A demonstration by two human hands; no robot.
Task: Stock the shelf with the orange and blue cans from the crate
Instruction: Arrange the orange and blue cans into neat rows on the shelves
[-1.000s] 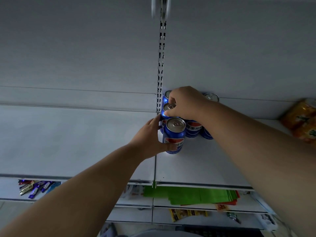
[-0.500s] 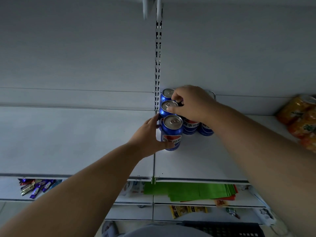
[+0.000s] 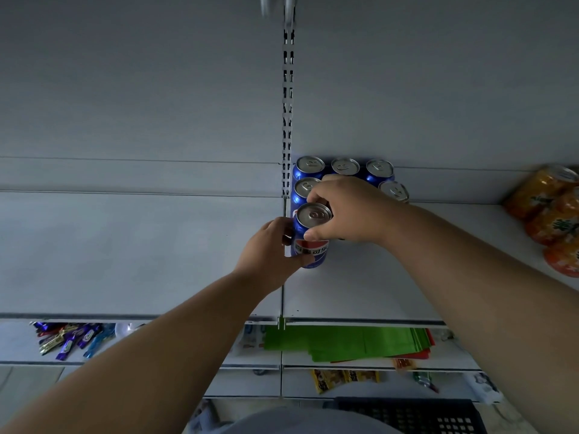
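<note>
Several blue cans (image 3: 344, 166) stand grouped at the back of the white shelf (image 3: 360, 286), just right of the slotted upright. The front blue can (image 3: 311, 238) stands upright nearest me. My left hand (image 3: 271, 260) grips its left side and lower front. My right hand (image 3: 344, 211) holds its right side near the rim, thumb on the front, and hides the cans behind it. Orange cans (image 3: 551, 214) lie stacked at the shelf's far right. The dark crate (image 3: 416, 415) shows at the bottom edge.
The left shelf panel (image 3: 125, 252) is bare white. Lower shelves hold purple wrapped sweets (image 3: 67, 339), green flat packs (image 3: 344, 341) and yellow packets (image 3: 343, 377). The slotted upright (image 3: 287, 120) runs up the back wall.
My right hand has come forward off the second can's top onto the front can's right side, uncovering the back row of cans. My left hand stays on the front can.
</note>
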